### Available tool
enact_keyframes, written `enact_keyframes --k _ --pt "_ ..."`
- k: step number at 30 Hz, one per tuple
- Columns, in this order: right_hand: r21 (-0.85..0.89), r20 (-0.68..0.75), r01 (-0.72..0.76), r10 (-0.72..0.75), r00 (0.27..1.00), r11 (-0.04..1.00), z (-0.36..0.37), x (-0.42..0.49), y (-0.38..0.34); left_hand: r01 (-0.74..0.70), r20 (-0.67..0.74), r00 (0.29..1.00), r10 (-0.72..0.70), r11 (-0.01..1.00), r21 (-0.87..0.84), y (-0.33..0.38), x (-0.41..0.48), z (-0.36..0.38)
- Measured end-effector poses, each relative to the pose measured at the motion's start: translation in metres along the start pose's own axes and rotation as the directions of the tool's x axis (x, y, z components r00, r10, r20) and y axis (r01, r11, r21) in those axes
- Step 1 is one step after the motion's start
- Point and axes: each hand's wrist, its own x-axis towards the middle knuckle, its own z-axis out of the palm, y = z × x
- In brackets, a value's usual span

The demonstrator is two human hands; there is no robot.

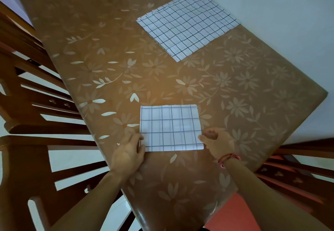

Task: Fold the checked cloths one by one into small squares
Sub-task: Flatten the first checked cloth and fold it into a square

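Observation:
A white checked cloth, folded into a small rectangle, lies flat near the table's front edge. My left hand rests at its lower left corner, fingertips touching the cloth's left edge. My right hand is at the lower right corner, thumb and fingers pinched at the cloth's right edge. A stack of larger checked cloths lies spread flat at the far right of the table, apart from both hands.
The table has a brown floral cover under a glossy sheet. Wooden chairs stand along its left side, and another chair with a red seat is at the right. A pale wall runs behind the far right edge.

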Motion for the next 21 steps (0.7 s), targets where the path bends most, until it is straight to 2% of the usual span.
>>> enact_keyframes --k 2,4,7,10,12,14,17,21 --pt "-0.181 -0.056 0.129 -0.141 0.988 0.975 0.006 -0.007 -0.005 -0.214 0.031 0.977 0.212 0.972 0.101 0.003 -0.006 0.010" --pt "-0.309 -0.034 0.331 -0.358 0.933 0.892 0.018 -0.017 -0.008 -0.339 0.103 0.940 0.327 0.928 0.152 0.006 -0.014 0.023" --pt "-0.463 0.182 0.627 -0.625 0.759 0.626 0.046 -0.035 -0.004 -0.441 0.166 0.896 0.413 0.871 0.215 0.004 -0.027 0.042" --pt "-0.536 0.409 0.761 -0.676 0.613 0.366 0.077 -0.058 0.002 -0.432 0.219 0.897 0.384 0.867 0.250 -0.001 -0.036 0.049" --pt "-0.544 0.468 0.792 -0.684 0.560 0.276 0.091 -0.068 0.004 -0.441 0.272 0.888 0.371 0.857 0.269 -0.003 -0.043 0.052" --pt "-0.547 0.493 0.796 -0.668 0.558 0.260 0.101 -0.073 0.007 -0.443 0.307 0.883 0.354 0.845 0.298 -0.005 -0.049 0.054" --pt "-0.566 0.497 0.770 -0.624 0.603 0.294 0.105 -0.075 0.010 -0.410 0.308 0.899 0.311 0.844 0.345 -0.006 -0.053 0.055" --pt "-0.600 0.518 0.746 -0.571 0.637 0.290 0.103 -0.074 0.016 -0.380 0.294 0.914 0.281 0.847 0.371 -0.012 -0.058 0.051"
